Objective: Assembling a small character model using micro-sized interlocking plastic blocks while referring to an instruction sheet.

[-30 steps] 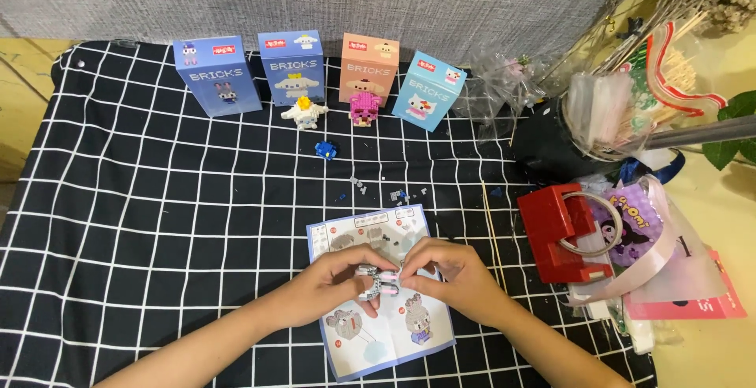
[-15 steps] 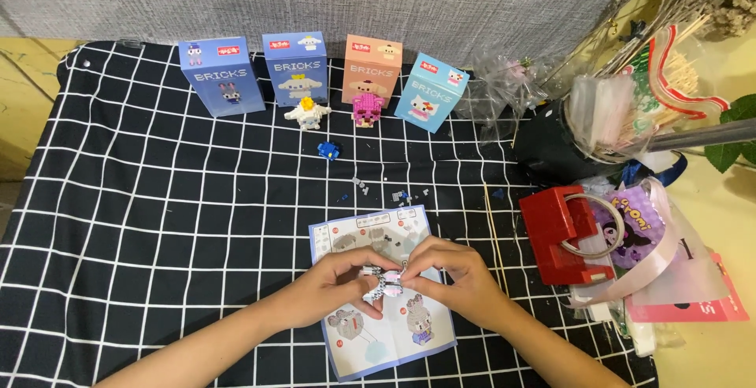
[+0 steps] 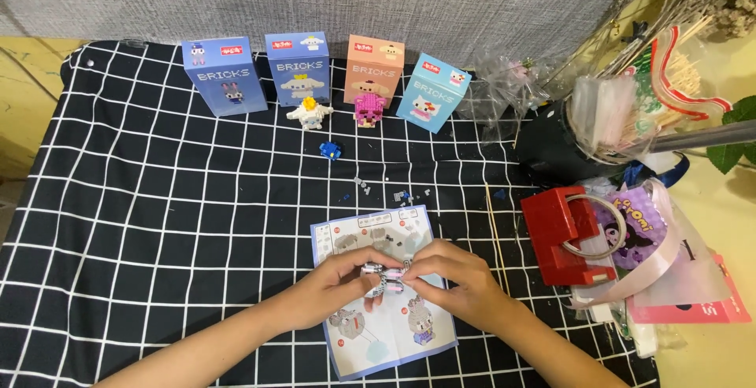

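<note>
My left hand and my right hand meet over a printed instruction sheet on the black checked cloth. Both pinch a small grey and pink brick build between their fingertips. The build is partly hidden by my fingers. Loose tiny bricks lie scattered just beyond the sheet. A small blue brick piece sits further back.
Several upright toy boxes stand in a row at the back, with a white brick figure and a pink one before them. A red box, plastic bags and a dark container crowd the right side.
Both hands stay together on the small build over the sheet; the fingers shift slightly. Nothing else has moved.
</note>
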